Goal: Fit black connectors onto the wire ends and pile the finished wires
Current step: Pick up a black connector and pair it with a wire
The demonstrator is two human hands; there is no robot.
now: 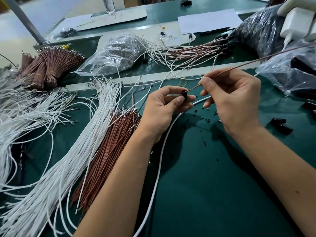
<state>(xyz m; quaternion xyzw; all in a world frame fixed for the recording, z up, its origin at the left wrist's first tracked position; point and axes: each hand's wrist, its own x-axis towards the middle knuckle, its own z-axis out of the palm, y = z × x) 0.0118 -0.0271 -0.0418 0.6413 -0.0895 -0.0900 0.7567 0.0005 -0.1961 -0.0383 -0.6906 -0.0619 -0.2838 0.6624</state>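
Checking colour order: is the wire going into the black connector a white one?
No: the right hand feeds a brown wire into the black connector held by the left hand.

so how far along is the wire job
Done: a pile of brown and white wires with black connectors at the far side. In hand: the left hand holds a small black connector while the right hand feeds in a thin brown wire. Left: large loose bundles of white wires and brown wires.

Connector [184, 95]: mostly hidden between the left hand [164, 108] thumb and fingers.
Brown wire [256, 59]: runs off the frame edge at 2 o'clock.
White wires [51, 168]: cut off at 8 o'clock.
Black specks [207, 109] on the counter [213, 177]: too small to identify.
Charger [297, 24]: cropped at 1 o'clock.
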